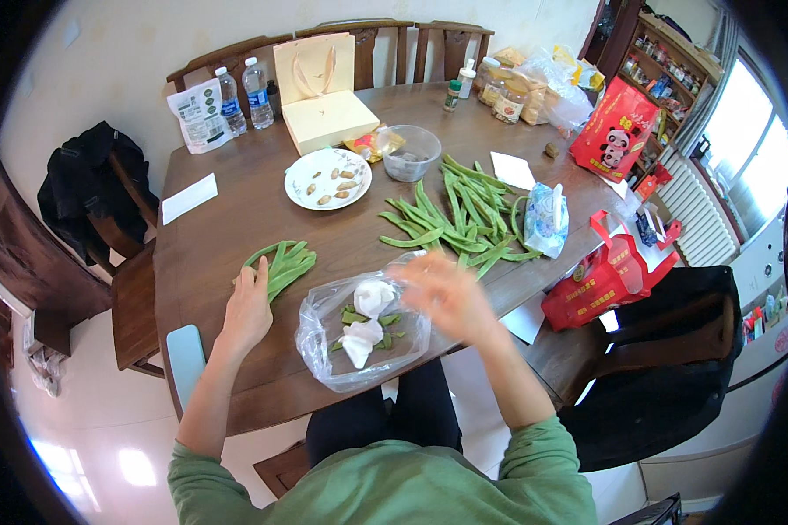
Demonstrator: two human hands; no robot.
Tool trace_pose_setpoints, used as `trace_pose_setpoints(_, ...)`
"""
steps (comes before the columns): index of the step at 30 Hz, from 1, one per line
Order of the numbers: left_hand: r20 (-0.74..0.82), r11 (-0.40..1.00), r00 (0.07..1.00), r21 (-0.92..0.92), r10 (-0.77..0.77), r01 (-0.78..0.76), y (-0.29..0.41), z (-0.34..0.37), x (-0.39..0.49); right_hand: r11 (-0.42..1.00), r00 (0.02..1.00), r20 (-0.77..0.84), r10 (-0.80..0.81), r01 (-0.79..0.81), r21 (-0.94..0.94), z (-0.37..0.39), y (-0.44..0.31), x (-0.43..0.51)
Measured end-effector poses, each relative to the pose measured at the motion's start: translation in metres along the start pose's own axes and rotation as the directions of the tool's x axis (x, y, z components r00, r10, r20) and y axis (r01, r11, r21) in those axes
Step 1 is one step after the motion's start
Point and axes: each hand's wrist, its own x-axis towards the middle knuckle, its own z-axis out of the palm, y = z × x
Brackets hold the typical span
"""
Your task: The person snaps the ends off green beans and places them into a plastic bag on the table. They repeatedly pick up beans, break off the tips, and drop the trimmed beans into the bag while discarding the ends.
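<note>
My left hand rests at the near end of a small bunch of flat green beans on the wooden table; whether its fingers grip them is not plain. My right hand, blurred by motion, is over the right rim of a clear plastic bag. White crumpled tissues and short green bean pieces lie in that bag. Beyond my right hand spreads a larger pile of long flat green beans. I cannot tell whether the right fingers hold anything.
A patterned plate with several peanuts and a clear plastic bowl stand behind the beans. A tissue pack is right of the pile. A light blue phone-like object lies by the left edge. A red bag stands on the right chair.
</note>
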Motion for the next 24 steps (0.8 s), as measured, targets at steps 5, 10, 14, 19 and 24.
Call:
trace_pose_setpoints(5, -0.043, 0.969, 0.999, 0.248, 0.002, 0.009, -0.004, 0.029, 0.013, 0.748, 0.969, -0.188, 0.162, -0.245, -0.617, -0.038, 0.126, 0.036)
trace_pose_setpoints(10, -0.037, 0.967, 0.999, 0.254, -0.021, 0.029, 0.002, 0.02, 0.01, 0.678, 0.959, -0.063, 0.277, -0.241, -0.694, -0.026, 0.18, 0.031)
trace_pose_setpoints(14, -0.095, 0.965, 0.995, 0.26, 0.04, -0.014, 0.007, 0.002, 0.007, 0.69, 0.926, -0.218, 0.308, -0.376, -0.619, -0.031, 0.188, 0.04)
trace_pose_setpoints(19, -0.294, 0.969, 0.942, -0.132, 0.162, -0.208, 0.033, -0.052, 0.024, 0.82, 0.829, -0.559, -0.021, -0.305, -0.484, -0.061, 0.16, 0.047)
trace_pose_setpoints(24, -0.191, 0.507, 0.968, -0.825, 0.162, -0.248, 0.087, -0.077, 0.054, 0.963, 0.885, -0.407, 0.226, -0.139, 0.231, -0.043, 0.069, 0.048)
